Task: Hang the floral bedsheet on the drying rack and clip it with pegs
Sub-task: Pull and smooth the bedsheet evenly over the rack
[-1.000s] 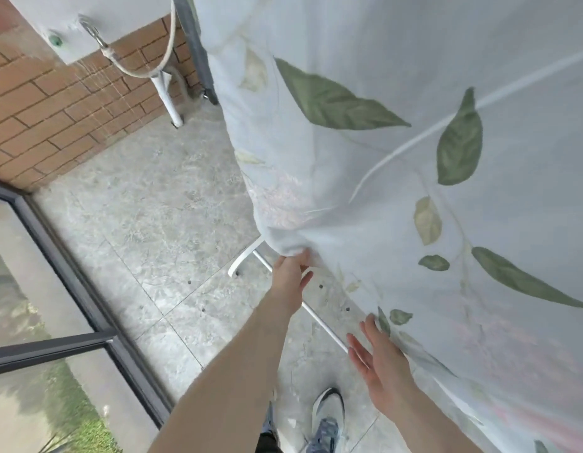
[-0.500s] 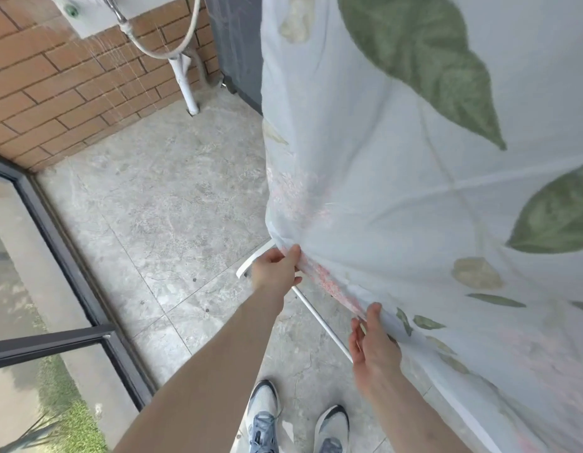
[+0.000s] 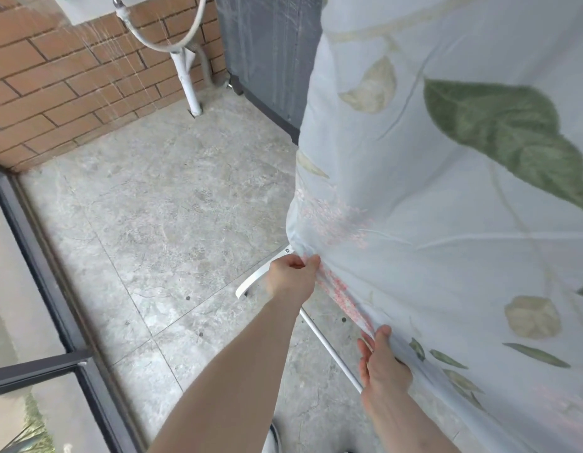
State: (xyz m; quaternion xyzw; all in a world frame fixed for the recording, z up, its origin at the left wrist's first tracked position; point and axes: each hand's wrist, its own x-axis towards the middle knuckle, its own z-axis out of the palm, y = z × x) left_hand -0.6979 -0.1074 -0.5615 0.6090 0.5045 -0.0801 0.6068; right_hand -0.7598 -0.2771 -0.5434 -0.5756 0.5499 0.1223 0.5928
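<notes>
Bedsheet point(image 3: 447, 223), pale with green leaves and pink sprays, hanging over the drying rack point(image 3: 329, 351) and filling the right half of the view; its lower hem runs as a slanted line from bottom right up toward centre, just above the rack's thin white bar. Nearest along that hem, the right hand point(image 3: 380, 364) lies against the cloth with thumb raised and fingers behind the fold; whether it pinches or merely presses cannot be told. Farther along the same hem, at the sheet's corner, the left hand point(image 3: 291, 273) has its fingers curled round the bunched edge, beside the rack's curved white foot. The hem's long axis thus joins the two hands, with the sheet to their right and above. No pegs are visible. Judged step: tensioning the hem along this axis before clipping. Beyond lie the tiled floor point(image 3: 159, 217), a white pipe point(image 3: 185, 80) and a brick wall point(image 3: 54, 76).
</notes>
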